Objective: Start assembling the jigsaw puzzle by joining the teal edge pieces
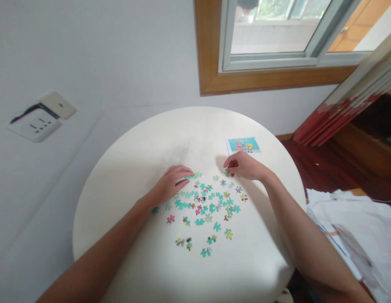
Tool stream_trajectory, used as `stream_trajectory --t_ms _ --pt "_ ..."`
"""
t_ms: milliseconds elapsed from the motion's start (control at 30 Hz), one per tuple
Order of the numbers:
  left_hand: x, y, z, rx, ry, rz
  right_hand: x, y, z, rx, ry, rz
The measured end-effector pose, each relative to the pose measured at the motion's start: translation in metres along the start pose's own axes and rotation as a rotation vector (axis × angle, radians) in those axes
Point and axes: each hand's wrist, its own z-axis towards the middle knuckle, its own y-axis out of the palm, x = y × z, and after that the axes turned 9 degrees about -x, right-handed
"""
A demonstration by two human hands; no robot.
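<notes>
Loose jigsaw puzzle pieces [199, 221], mostly teal with some pink and yellow, lie spread over the middle of a round white table [195, 277]. My left hand [173, 182] rests at the upper left of the spread, its fingers stretched out. Its fingertips are at a few pale green pieces [198, 174], which they partly cover. At the upper right of the spread, my right hand [244, 165] has thumb and fingers pinched on a small teal puzzle piece [227, 172], low over the tabletop. The fingers hide part of that piece.
Beyond my right hand lies a picture card [246, 144] with cartoon figures on teal. Papers [356, 223] are stacked to the right of the table. A wall with a socket [36, 124] and a framed window [277, 71] stands behind; a red and white curtain [334, 113] hangs at right.
</notes>
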Motion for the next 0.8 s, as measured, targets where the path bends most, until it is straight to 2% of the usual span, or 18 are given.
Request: stream_trajectory --t_ms 133,233,433,533,800 --pt "0.002 0.0 0.0 -0.005 0.01 0.001 0.0 0.02 0.016 0.053 -0.003 0.166" --pt "0.004 0.001 0.001 -0.017 0.016 0.011 0.0 0.038 0.027 0.097 0.01 0.2" --pt "0.006 0.001 0.001 -0.012 0.026 0.013 -0.012 0.062 0.039 0.143 -0.048 -0.028" --pt "0.006 0.002 0.001 -0.013 0.022 0.011 -0.021 0.066 0.041 0.182 -0.061 -0.15" --pt "0.009 0.0 -0.001 -0.014 0.012 -0.016 -0.029 0.071 0.04 0.125 -0.059 -0.294"
